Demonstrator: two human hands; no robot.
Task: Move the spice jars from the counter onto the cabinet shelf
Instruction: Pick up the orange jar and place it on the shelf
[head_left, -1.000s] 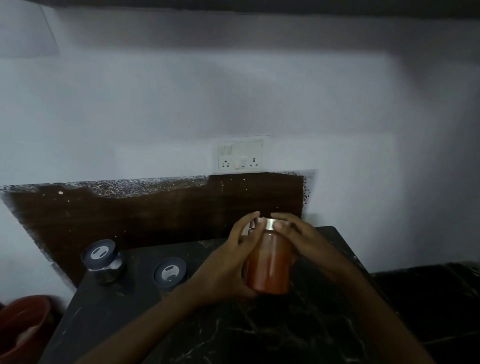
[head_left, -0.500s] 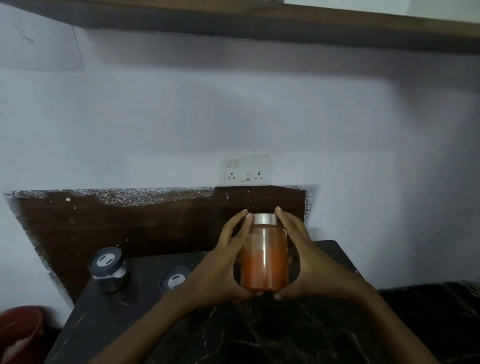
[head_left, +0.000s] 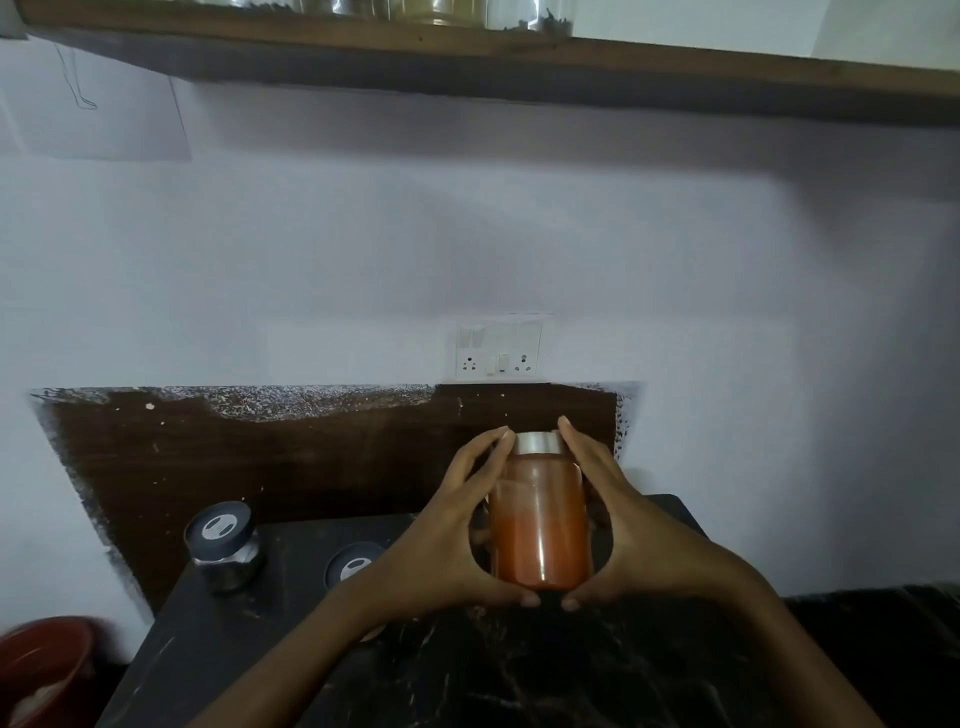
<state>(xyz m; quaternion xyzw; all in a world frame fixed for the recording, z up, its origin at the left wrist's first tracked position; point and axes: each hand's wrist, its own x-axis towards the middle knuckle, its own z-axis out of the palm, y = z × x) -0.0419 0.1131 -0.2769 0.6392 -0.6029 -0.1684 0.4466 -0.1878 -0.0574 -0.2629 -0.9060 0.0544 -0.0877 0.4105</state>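
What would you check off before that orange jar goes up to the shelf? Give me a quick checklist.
1. Grip: left hand and right hand wrap the orange jar from both sides: ok.
2. Silver lid on the jar: ok; its tightness: cannot tell.
3. Jar upright: ok.
4. Free spot on the shelf: its top is hidden, and containers stand there: cannot tell.
5. Way up along the wall: nothing in between: ok.
6. Other jars moved: left dark-lidded jar and nearer dark-lidded jar stand on the counter: not ok.
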